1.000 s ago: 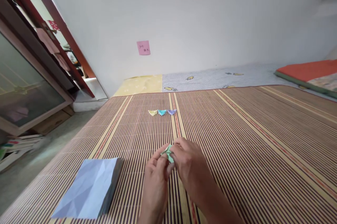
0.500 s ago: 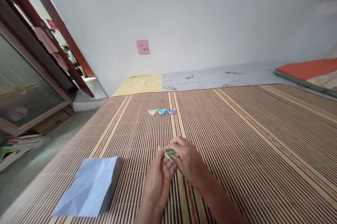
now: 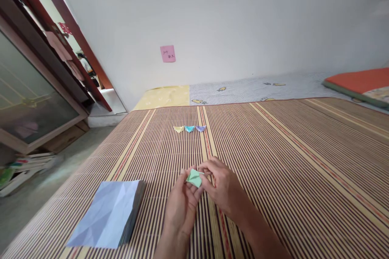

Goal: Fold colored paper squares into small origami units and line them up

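Note:
A small folded piece of green paper (image 3: pixel 194 178) is pinched between both my hands just above the striped bamboo mat (image 3: pixel 288 161). My left hand (image 3: pixel 182 206) grips it from below and from the left, fingers closed on it. My right hand (image 3: pixel 221 188) holds its right side, thumb and fingers pressed on the fold. Farther away on the mat lie three small folded paper pieces in a row: yellow (image 3: pixel 179 129), blue (image 3: pixel 189 129) and purple (image 3: pixel 200 128).
A stack of square paper sheets (image 3: pixel 109 214) with a creased pale blue top sheet lies at my left. A pink note (image 3: pixel 167 53) is stuck on the white wall. An orange cushion (image 3: pixel 358 82) sits at far right; a glass-fronted cabinet (image 3: pixel 27 97) stands left.
The green paper has been turned between my fingers and now shows a wider flat face. Both hands stay in about the same spot.

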Available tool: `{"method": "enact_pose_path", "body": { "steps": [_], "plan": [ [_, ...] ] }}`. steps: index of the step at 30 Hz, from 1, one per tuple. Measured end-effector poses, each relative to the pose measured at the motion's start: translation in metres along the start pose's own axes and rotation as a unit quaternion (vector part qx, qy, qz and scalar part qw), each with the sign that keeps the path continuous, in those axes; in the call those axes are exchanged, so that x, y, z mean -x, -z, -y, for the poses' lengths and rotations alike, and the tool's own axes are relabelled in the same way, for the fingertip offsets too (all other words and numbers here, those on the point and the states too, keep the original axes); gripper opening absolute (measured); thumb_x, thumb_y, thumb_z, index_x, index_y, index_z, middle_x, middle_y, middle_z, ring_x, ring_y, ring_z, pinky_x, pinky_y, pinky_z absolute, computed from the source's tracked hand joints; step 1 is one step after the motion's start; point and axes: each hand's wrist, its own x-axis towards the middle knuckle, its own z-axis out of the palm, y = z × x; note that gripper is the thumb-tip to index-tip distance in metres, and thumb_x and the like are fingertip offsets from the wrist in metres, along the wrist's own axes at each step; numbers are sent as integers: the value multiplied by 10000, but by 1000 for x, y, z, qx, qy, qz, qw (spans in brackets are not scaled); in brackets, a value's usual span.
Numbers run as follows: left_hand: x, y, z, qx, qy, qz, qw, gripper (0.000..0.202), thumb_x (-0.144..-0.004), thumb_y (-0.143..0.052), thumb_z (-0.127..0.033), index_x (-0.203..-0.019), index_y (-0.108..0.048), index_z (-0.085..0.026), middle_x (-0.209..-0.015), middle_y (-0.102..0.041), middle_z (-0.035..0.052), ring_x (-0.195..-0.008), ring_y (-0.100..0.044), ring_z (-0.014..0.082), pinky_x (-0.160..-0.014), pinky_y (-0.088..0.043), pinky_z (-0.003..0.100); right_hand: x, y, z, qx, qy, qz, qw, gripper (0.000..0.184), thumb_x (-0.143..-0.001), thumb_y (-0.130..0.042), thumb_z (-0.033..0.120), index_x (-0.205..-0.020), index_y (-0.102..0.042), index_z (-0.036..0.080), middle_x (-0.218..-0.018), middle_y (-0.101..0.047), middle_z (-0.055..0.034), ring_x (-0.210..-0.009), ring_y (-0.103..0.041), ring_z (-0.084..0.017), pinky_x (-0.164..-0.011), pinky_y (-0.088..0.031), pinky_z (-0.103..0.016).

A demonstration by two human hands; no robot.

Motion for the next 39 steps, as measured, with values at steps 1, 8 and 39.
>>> {"method": "enact_pose_path", "body": {
  "steps": [1, 8, 39],
  "plan": [
    [-1, 1, 0, -4, -1, 2, 1000, 241, -1020, -506, -217, -1006, -707, -84, -1036, -755, 177, -965, -740, 232, -857, -627, 349, 0, -1, -1, 4, -6, -5, 1000, 139, -873, -597, 52, -878, -627, 188, -887, -616, -19, -804, -619, -178, -700, -473, -287],
    [0, -4, 9, -17, 0, -20, 1000, 192, -999, -532, -165, -1052, -698, -86, -1038, -774, 179, -1023, -747, 259, -940, -604, 389, 3, -10, -9, 51, -41, 2, 998, 156, -868, -575, 70, -773, -558, 193, -774, -610, 6, -653, -598, -147, -601, -426, -249],
    [-36, 41, 23, -89, 27, -73, 993, 270, -956, -574, -233, -1153, -692, -91, -1358, -666, 219, -1292, -612, 326, -1196, -363, 508, -186, 5, -189, 288, -176, 135, 931, 324, -988, -647, 322, -1265, -618, 156, -1267, -642, -105, -1069, -668, -248, -900, -575, -450]
  ]
}}
